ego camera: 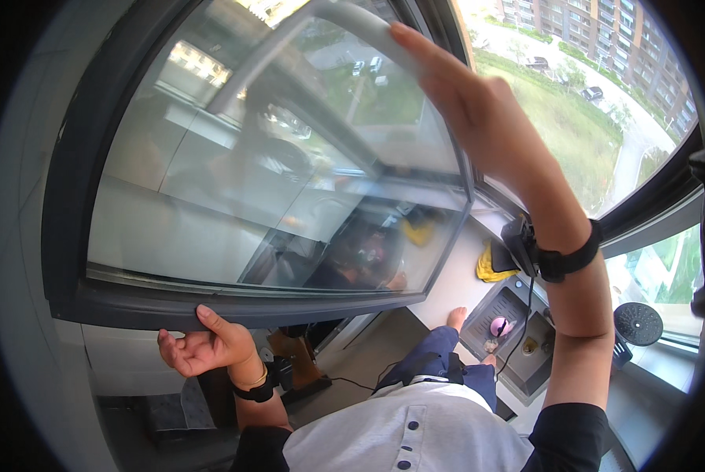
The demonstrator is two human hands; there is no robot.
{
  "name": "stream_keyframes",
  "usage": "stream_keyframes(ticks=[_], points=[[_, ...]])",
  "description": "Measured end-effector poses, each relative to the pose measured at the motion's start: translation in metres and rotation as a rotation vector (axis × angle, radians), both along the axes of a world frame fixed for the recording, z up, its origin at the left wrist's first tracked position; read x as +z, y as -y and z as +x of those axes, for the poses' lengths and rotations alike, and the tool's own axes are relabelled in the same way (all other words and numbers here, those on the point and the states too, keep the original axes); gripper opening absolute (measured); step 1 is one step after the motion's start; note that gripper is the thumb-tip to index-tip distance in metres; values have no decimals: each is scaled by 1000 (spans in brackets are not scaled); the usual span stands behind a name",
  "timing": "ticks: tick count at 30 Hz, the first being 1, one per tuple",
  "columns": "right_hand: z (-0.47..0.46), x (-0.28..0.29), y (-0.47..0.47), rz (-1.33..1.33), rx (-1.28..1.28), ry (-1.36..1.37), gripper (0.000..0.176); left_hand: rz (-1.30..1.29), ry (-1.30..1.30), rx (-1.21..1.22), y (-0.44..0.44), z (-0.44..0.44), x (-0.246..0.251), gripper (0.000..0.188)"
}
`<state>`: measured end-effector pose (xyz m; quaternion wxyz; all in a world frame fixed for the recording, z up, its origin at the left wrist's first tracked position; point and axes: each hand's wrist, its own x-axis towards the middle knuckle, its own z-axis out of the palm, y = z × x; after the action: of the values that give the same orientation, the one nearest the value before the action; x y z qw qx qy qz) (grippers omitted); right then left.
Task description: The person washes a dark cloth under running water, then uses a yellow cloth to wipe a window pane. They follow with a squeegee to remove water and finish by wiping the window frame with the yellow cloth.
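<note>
My right hand (464, 100), raised at the upper right, is closed round the end of a blurred pale grey bent tool (358, 26), possibly a squeegee. The tool's long straight part lies across the glass pane (211, 194) of a tilted window sash. The sash has a dark grey frame (169, 304). At its lower edge, my left hand (211, 348) has its palm turned up, thumb against the frame and fingers loosely curled below it, around nothing visible. Reflections cover much of the pane.
I stand barefoot on a pale counter (444, 301) beside a grey sink (500, 318) holding a pink item (498, 325). A yellow cloth (491, 265) and a round black perforated object (638, 324) are nearby. Thin cables hang by my arm. Outside lie grass, a road and buildings, far below.
</note>
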<state>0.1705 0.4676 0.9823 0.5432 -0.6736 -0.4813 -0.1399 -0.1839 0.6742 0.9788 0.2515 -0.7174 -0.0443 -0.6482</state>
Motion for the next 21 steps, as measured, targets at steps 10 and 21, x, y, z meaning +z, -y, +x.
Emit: stream_keyframes(ticks=[10, 21], points=[[-21, 89, -1, -369, 131, -25, 46, -39, -15, 35, 4, -1, 0, 59], [-34, 2, 4, -391, 18, 15, 56, -44, -5, 5, 1, -2, -1, 58]])
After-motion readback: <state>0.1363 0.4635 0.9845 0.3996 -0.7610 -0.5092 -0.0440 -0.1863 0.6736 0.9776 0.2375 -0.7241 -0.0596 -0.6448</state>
